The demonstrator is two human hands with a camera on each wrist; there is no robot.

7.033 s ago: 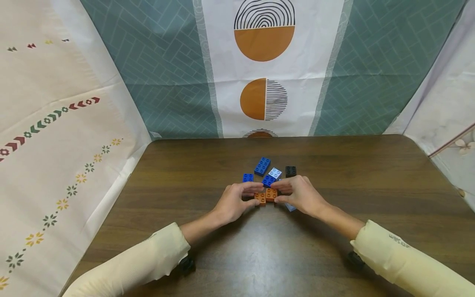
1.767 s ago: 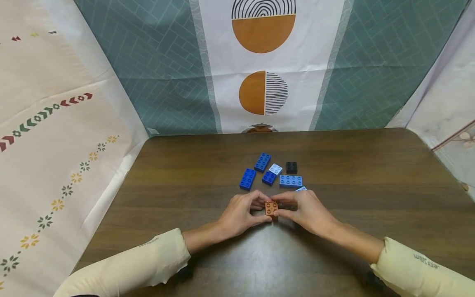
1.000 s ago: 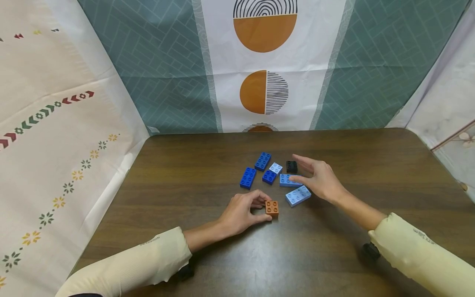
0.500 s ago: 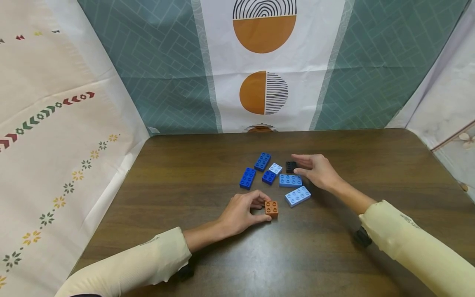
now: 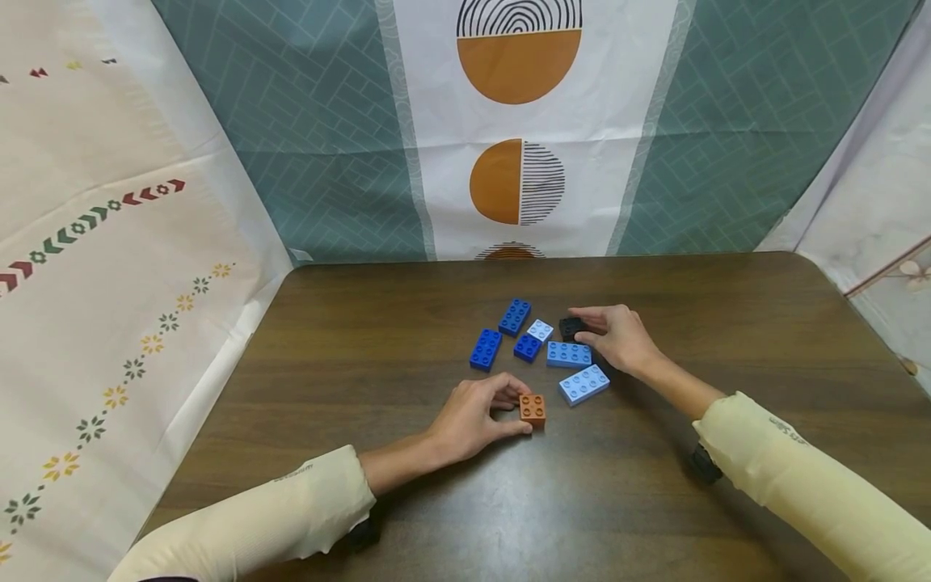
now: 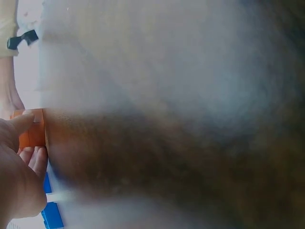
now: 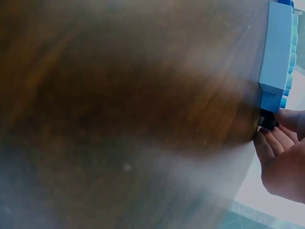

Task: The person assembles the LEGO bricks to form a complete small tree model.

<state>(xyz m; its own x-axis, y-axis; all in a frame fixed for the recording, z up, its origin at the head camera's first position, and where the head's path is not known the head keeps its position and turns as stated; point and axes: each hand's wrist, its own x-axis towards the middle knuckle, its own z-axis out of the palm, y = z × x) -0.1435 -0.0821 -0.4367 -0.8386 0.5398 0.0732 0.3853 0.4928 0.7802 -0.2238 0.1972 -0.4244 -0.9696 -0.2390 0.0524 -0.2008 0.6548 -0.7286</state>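
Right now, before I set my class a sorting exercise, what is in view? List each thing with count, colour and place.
orange block: 1, orange, in the left hand; stacked or single unclear
black brick: 1, black, in the right hand
long dark blue bricks: 2, dark blue, left of the group
small dark blue brick: 1, dark blue, mid-group
small pale brick: 1, near white, beside it
long light blue bricks: 2, light blue, right side
table: 1, brown, beneath all bricks
patterned hangings: teal, white and cream, behind and both sides
sleeves: 2, pale yellow, on the arms
left hand: 1, bare, gripping orange
right hand: 1, bare, pinching black
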